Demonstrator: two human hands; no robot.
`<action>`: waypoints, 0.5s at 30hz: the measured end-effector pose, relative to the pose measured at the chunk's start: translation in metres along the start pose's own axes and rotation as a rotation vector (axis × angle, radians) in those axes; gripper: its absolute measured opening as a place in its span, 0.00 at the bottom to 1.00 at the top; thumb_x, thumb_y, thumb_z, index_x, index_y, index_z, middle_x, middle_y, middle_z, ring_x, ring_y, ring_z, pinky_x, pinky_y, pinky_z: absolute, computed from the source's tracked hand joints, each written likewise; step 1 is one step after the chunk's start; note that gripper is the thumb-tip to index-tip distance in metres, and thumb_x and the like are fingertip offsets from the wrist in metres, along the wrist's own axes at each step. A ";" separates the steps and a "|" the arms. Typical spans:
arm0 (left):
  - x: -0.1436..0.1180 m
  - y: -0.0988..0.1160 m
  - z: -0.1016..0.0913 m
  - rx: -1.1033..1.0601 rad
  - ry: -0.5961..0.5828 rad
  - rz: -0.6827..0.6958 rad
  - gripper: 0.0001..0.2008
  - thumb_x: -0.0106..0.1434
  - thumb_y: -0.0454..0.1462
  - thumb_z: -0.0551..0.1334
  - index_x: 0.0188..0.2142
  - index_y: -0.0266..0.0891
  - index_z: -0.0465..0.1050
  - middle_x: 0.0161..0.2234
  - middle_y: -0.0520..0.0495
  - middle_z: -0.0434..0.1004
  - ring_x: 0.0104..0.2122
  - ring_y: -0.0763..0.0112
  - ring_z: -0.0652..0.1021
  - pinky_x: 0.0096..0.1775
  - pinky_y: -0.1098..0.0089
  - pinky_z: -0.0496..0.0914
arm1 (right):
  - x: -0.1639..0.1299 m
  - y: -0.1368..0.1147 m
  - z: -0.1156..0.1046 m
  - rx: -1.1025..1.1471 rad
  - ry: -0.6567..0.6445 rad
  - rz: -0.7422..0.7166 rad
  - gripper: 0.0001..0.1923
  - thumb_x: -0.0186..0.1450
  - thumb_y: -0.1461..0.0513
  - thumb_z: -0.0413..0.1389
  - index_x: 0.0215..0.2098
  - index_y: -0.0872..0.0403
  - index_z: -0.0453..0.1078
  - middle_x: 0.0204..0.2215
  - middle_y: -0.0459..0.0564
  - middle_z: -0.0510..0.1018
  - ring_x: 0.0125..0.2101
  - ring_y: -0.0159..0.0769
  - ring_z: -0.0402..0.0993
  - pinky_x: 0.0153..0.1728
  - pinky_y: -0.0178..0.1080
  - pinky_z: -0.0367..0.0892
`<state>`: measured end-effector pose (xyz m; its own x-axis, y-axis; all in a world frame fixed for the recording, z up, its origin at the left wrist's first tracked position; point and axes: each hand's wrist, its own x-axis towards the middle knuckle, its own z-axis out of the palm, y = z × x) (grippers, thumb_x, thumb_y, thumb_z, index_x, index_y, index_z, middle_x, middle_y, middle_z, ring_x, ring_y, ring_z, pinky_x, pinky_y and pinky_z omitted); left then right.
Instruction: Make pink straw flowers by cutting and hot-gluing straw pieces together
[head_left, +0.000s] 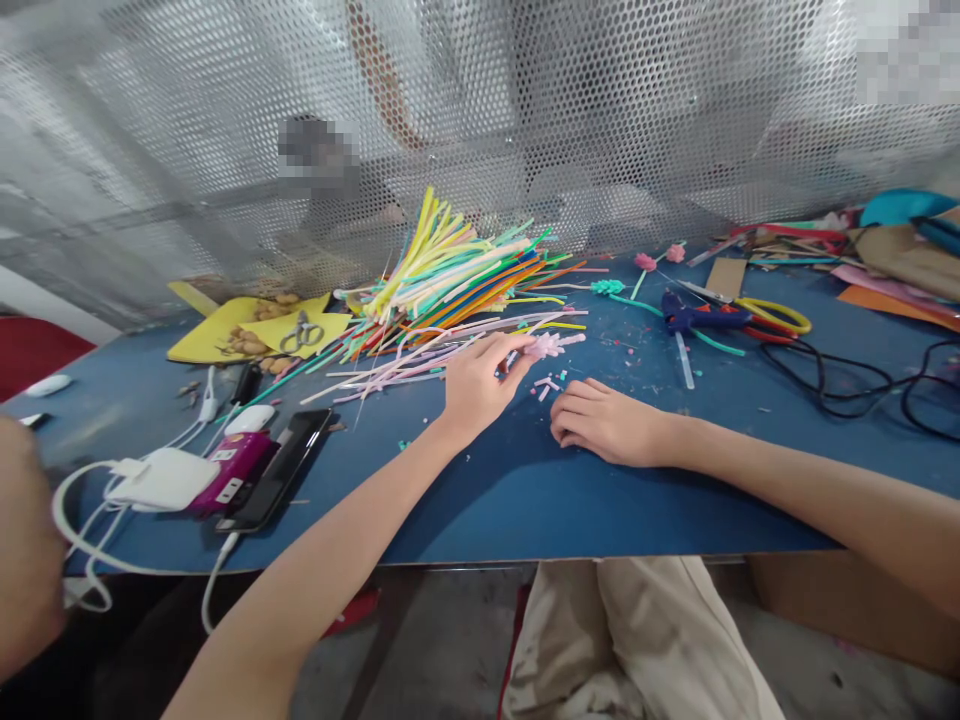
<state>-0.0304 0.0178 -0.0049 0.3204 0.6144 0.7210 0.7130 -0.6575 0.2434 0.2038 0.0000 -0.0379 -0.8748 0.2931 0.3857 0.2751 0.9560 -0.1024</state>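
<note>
Head view, left hand (472, 385) touching pink straw flower (543, 345)

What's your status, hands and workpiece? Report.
Left hand pinching small pale pink fringed straw piece. Right hand empty, curled on blue tabletop. Heap of colourful plastic straws just behind.

A flat blue table (480, 500) carries a fanned heap of coloured plastic straws (450, 275) at centre rear. Left rear: yellow foam sheets (225, 325) with small metal scissors (301, 332). Left front: a black phone (274, 480), a white charger block (161, 478) and a magenta device (236, 470), possibly a power bank. Right rear: a blue glue gun (694, 318), yellow-handled scissors (772, 315), a black cable (862, 385). Both hands rest on the surface, amid small straw offcuts (547, 383)
</note>
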 end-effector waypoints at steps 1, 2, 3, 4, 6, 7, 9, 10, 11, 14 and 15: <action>0.000 0.000 0.000 0.002 -0.003 -0.003 0.12 0.72 0.45 0.61 0.48 0.44 0.78 0.38 0.50 0.82 0.29 0.74 0.76 0.39 0.71 0.70 | 0.000 -0.001 -0.002 -0.005 0.017 -0.029 0.11 0.76 0.61 0.48 0.40 0.54 0.72 0.39 0.52 0.78 0.42 0.39 0.68 0.46 0.42 0.63; 0.000 -0.001 0.000 0.002 -0.007 -0.007 0.12 0.72 0.45 0.61 0.48 0.44 0.79 0.38 0.50 0.83 0.28 0.75 0.76 0.38 0.71 0.70 | 0.001 -0.001 -0.006 0.001 0.045 -0.061 0.11 0.75 0.62 0.48 0.40 0.54 0.72 0.38 0.52 0.78 0.41 0.38 0.69 0.46 0.42 0.64; 0.000 -0.001 0.000 0.000 -0.011 -0.014 0.12 0.72 0.45 0.61 0.48 0.44 0.79 0.38 0.50 0.83 0.28 0.75 0.76 0.38 0.71 0.70 | 0.000 -0.001 -0.012 0.013 0.091 -0.088 0.10 0.75 0.63 0.48 0.41 0.54 0.72 0.38 0.52 0.79 0.41 0.37 0.70 0.45 0.41 0.66; -0.001 -0.001 0.001 -0.003 -0.016 -0.020 0.13 0.72 0.46 0.61 0.47 0.44 0.79 0.39 0.50 0.83 0.27 0.75 0.76 0.37 0.71 0.70 | -0.001 0.000 -0.018 0.026 0.149 -0.103 0.10 0.75 0.64 0.49 0.42 0.54 0.72 0.38 0.51 0.79 0.41 0.37 0.71 0.45 0.41 0.67; -0.001 -0.001 0.002 -0.011 -0.028 -0.030 0.13 0.71 0.47 0.61 0.47 0.44 0.79 0.39 0.51 0.83 0.26 0.76 0.75 0.35 0.71 0.70 | -0.005 0.004 -0.032 0.035 0.276 -0.092 0.09 0.74 0.65 0.50 0.44 0.54 0.72 0.39 0.52 0.80 0.42 0.36 0.73 0.45 0.40 0.70; -0.001 -0.001 0.003 -0.011 -0.035 -0.032 0.14 0.71 0.47 0.61 0.47 0.44 0.79 0.40 0.51 0.84 0.25 0.76 0.75 0.34 0.71 0.69 | -0.009 0.008 -0.039 0.025 0.332 -0.063 0.08 0.74 0.65 0.51 0.45 0.53 0.73 0.39 0.52 0.80 0.42 0.36 0.74 0.45 0.40 0.71; -0.002 0.000 0.004 -0.005 -0.053 -0.033 0.13 0.71 0.47 0.61 0.47 0.45 0.80 0.41 0.50 0.84 0.26 0.76 0.76 0.34 0.71 0.70 | -0.017 0.017 -0.050 -0.002 0.415 0.026 0.09 0.73 0.63 0.53 0.48 0.51 0.75 0.42 0.51 0.81 0.43 0.36 0.77 0.46 0.40 0.73; -0.002 0.001 0.005 -0.003 -0.065 -0.032 0.13 0.71 0.47 0.61 0.47 0.45 0.80 0.42 0.50 0.84 0.27 0.76 0.77 0.35 0.71 0.71 | -0.021 0.022 -0.054 -0.010 0.448 0.079 0.10 0.73 0.62 0.54 0.49 0.49 0.75 0.43 0.50 0.81 0.43 0.36 0.78 0.46 0.41 0.74; -0.003 0.003 0.006 -0.002 -0.078 -0.029 0.13 0.71 0.47 0.61 0.47 0.45 0.80 0.42 0.50 0.84 0.28 0.75 0.78 0.36 0.71 0.71 | -0.025 0.026 -0.056 -0.010 0.478 0.131 0.10 0.73 0.62 0.54 0.49 0.47 0.76 0.43 0.49 0.82 0.43 0.36 0.79 0.47 0.41 0.75; -0.004 0.005 0.007 0.005 -0.110 -0.028 0.12 0.71 0.47 0.62 0.47 0.45 0.80 0.44 0.50 0.84 0.28 0.75 0.78 0.36 0.71 0.71 | -0.029 0.033 -0.057 0.010 0.532 0.253 0.11 0.73 0.59 0.55 0.51 0.44 0.76 0.42 0.47 0.83 0.43 0.38 0.80 0.47 0.44 0.76; -0.004 0.006 0.008 0.010 -0.116 -0.029 0.12 0.71 0.47 0.62 0.47 0.46 0.80 0.44 0.50 0.84 0.28 0.76 0.77 0.36 0.71 0.71 | -0.029 0.033 -0.057 0.009 0.539 0.268 0.11 0.72 0.59 0.56 0.51 0.44 0.76 0.42 0.46 0.83 0.43 0.38 0.80 0.46 0.44 0.77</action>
<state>-0.0227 0.0149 -0.0113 0.3691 0.6797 0.6339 0.7289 -0.6348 0.2562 0.2613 0.0222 -0.0003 -0.4494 0.4765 0.7556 0.4527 0.8507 -0.2673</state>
